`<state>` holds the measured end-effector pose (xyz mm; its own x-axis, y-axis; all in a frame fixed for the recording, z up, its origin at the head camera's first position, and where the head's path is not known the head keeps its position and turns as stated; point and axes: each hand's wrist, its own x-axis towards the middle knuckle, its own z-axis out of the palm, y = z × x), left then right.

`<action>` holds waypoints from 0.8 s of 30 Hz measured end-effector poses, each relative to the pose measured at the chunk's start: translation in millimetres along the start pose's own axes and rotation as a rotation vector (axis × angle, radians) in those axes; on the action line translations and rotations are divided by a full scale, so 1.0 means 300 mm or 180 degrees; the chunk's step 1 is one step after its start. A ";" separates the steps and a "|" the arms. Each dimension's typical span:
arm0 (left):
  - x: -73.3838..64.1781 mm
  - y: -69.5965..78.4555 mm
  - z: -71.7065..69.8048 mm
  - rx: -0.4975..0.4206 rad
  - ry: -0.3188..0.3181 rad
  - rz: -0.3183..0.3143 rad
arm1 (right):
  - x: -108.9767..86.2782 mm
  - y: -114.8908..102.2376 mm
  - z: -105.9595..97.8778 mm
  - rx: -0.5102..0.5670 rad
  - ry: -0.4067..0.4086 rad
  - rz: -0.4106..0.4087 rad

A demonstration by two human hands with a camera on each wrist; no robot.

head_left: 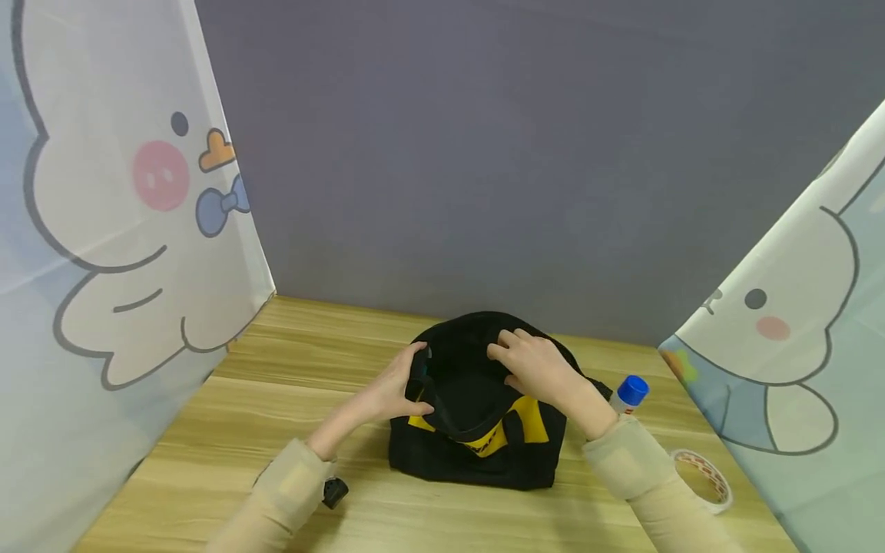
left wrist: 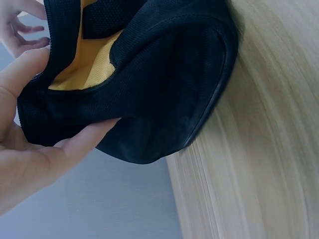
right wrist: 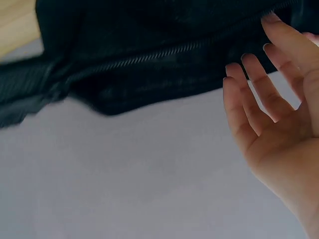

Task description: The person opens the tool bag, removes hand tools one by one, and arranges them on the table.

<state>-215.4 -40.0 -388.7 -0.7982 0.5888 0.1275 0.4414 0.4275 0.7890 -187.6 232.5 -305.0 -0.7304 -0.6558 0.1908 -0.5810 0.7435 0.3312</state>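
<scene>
A black fabric bag (head_left: pixel 477 470) with yellow panels sits on the table in the head view, its zipped mouth spread wide. My left hand (head_left: pixel 387 390) grips the bag's left rim; in the left wrist view that hand (left wrist: pixel 30 162) has the black cloth between thumb and fingers. Over the right part of the mouth is my right hand (head_left: pixel 538 367), fingers loosely bent and holding nothing. The right wrist view shows this hand (right wrist: pixel 284 112) beside the edge with the zip (right wrist: pixel 154 54), its thumb tip close to the cloth. The bag's dark inside is hard to make out.
A blue-capped white tube (head_left: pixel 632 392) stands right of the bag, partly behind my right forearm. A white tape roll (head_left: pixel 723 490) lies nearer the right edge. By my left sleeve is a small black object (head_left: pixel 335 492). Printed cloth walls (head_left: pixel 207 292) flank the wooden table.
</scene>
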 end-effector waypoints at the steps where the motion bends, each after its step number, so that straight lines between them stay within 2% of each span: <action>1: 0.001 0.004 0.002 -0.0009 -0.0002 -0.0001 | 0.006 -0.004 0.005 0.0021 -0.0048 0.0015; 7: 0.005 0.017 0.017 -0.0031 -0.0004 -0.0030 | 0.050 -0.034 0.053 0.0267 -0.0341 0.0041; 11: 0.001 0.017 0.027 -0.0073 -0.0015 -0.0049 | 0.086 -0.060 0.100 0.0472 -0.0441 -0.0002; 18: -0.003 0.013 0.034 -0.0054 -0.0001 0.0007 | 0.159 -0.104 0.170 0.0813 -0.0743 0.0071; 24: -0.012 0.018 0.024 -0.0037 0.0045 0.0028 | 0.226 -0.138 0.221 0.0824 -0.1105 0.0156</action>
<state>-207.1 -35.0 -389.2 -0.8000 0.5827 0.1428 0.4436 0.4143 0.7947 -236.8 165.9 -367.2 -0.8112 -0.5687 -0.1362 -0.5811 0.8100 0.0784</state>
